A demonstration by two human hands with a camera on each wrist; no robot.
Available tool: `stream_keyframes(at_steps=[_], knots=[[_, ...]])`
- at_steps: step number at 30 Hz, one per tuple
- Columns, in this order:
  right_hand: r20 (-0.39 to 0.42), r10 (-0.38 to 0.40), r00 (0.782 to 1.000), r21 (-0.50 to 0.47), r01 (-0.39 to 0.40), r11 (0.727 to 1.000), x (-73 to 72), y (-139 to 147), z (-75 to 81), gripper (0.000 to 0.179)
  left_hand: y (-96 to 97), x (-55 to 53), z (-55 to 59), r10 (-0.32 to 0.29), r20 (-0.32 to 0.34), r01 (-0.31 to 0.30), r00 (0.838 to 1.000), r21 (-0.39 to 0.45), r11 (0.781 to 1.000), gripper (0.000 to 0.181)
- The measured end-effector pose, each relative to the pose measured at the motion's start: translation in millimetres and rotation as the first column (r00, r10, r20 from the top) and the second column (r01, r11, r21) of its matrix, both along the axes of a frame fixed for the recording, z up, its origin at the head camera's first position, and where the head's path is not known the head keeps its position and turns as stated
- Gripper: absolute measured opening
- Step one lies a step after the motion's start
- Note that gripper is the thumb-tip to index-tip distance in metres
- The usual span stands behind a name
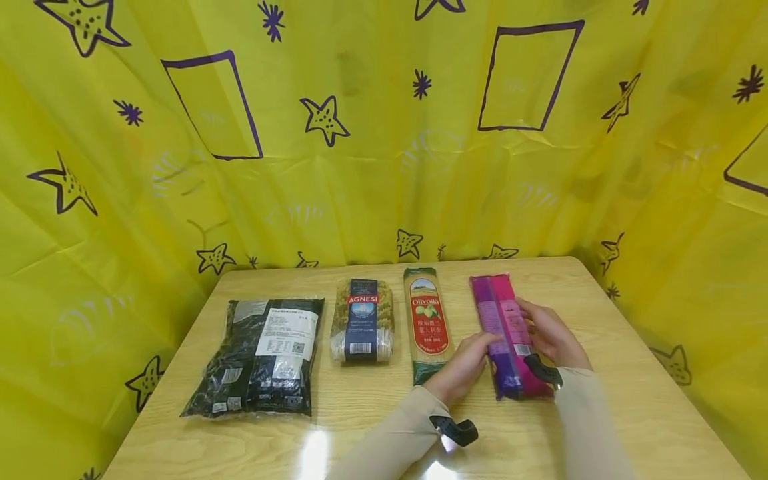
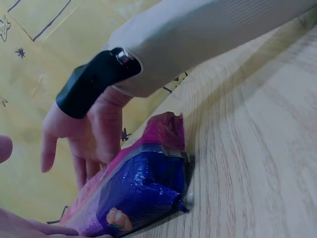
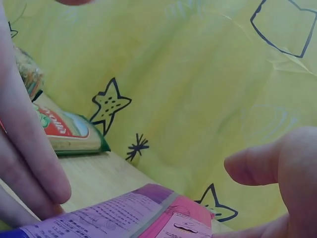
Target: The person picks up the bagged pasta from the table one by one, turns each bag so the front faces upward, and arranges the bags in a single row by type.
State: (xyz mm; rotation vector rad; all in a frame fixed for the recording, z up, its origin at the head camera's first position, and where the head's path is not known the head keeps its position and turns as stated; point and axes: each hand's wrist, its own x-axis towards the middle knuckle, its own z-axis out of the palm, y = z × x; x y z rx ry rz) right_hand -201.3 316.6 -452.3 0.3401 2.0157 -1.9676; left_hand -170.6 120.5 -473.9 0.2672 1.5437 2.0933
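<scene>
A pink and purple plastic packet [image 1: 504, 337] lies on the table at the right, printed side up. At its left edge is my left hand [image 1: 462, 367], whose fingers reach straight along the packet's side in the right wrist view. My right hand [image 1: 549, 333] is along the opposite edge. In the left wrist view, the right hand's thumb stands away from the packet and its fingers point down beside it. To the left lies a long spaghetti packet [image 1: 429, 323] with a red label. The undersides of both hands' fingertips are partly hidden.
Farther left are a clear bag of spiral pasta [image 1: 363, 320] with a dark blue label and a large black bag [image 1: 258, 357] with a white label. The wooden table [image 1: 372, 427] ends at a yellow curtain [image 1: 372, 200] behind.
</scene>
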Motion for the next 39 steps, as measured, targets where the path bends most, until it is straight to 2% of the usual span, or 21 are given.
stream_keyframes(at_steps=[5, 13, 16, 23, 27, 32, 39], knots=[[-0.017, 0.022, 1.000, -0.057, -0.023, 0.998, 0.2, 3, -0.6, 0.076, 1.9, -2.1, 1.3, 0.015, -0.012, -0.014, 1.000, 0.020, 1.000, 0.049], [-0.014, 0.047, 0.999, -0.089, -0.048, 0.995, -1.0, 5, 2.6, 0.081, -4.6, 3.3, 8.3, 0.054, -0.002, -0.054, 0.999, -0.105, 0.993, 0.046], [-0.030, 0.076, 0.997, -0.069, -0.078, 0.995, -0.6, 6, 5.5, 0.080, -5.9, 6.1, 10.4, 0.058, -0.007, -0.058, 0.998, -0.123, 0.991, 0.045], [-0.003, 0.081, 0.997, -0.068, -0.081, 0.994, 1.0, 5, 8.5, 0.082, -5.0, 9.7, 12.6, 0.076, -0.017, -0.078, 0.997, -0.185, 0.980, 0.045], [0.010, 0.075, 0.997, -0.060, -0.074, 0.995, 1.5, 6, 6.8, 0.081, -2.9, 10.3, 10.6, 0.061, -0.014, -0.063, 0.998, -0.170, 0.983, 0.044], [0.010, 0.063, 0.998, -0.088, -0.062, 0.994, 2.3, 8, 5.4, 0.084, -1.0, 9.7, 8.5, 0.034, -0.022, -0.037, 0.999, -0.114, 0.993, 0.043], [0.004, 0.069, 0.998, -0.118, -0.068, 0.991, 2.4, 10, 6.2, 0.086, -0.7, 7.0, 8.4, 0.011, -0.013, -0.012, 1.000, -0.089, 0.996, 0.043]])
